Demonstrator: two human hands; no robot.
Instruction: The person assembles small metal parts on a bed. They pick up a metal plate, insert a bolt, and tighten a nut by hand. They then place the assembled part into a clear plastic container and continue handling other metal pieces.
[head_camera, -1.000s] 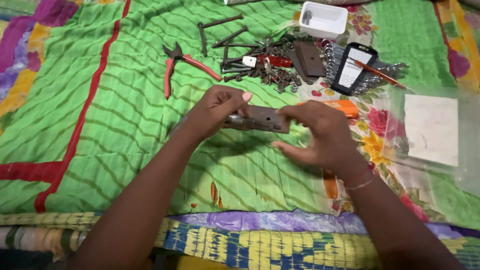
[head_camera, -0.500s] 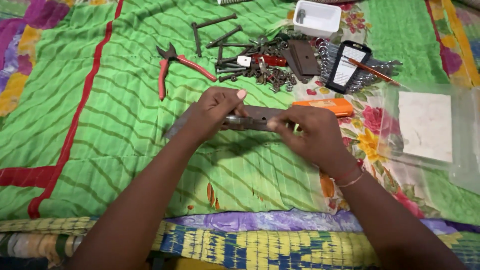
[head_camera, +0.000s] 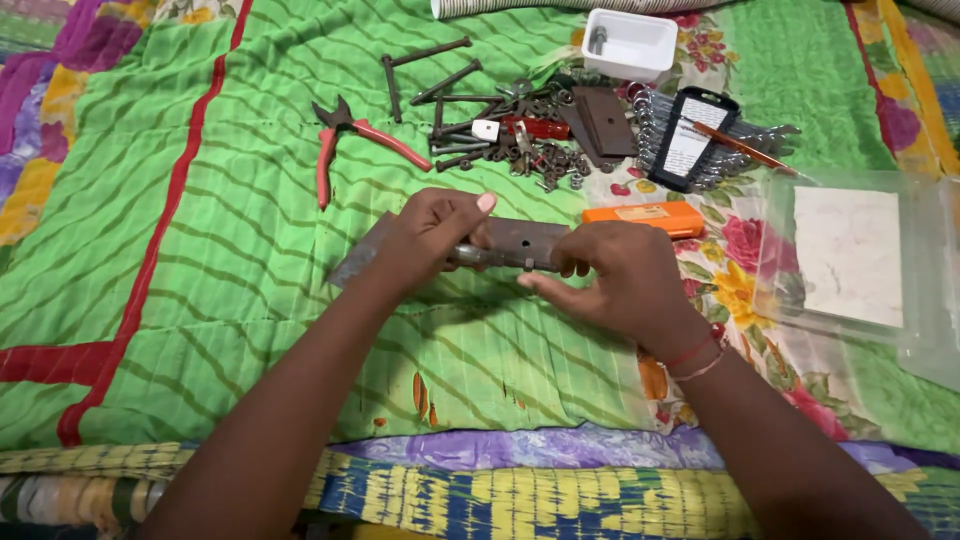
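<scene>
I hold a rusty brown metal hinge plate level above the green striped cloth. My left hand grips its left end, thumb on top over a grey pin-like part. My right hand closes on the plate's right end, fingers curled over the front edge. A grey flat piece sticks out to the left below my left hand; what it belongs to is unclear.
Beyond my hands lie red-handled pliers, long bolts, a heap of rusty nuts and washers, a wrench set in a black holder, a white box and an orange utility knife. A clear plastic container sits at right.
My right hand has gone from open fingers beside the plate to closing on its right end. The view has shifted slightly, with both hands a little lower and left.
</scene>
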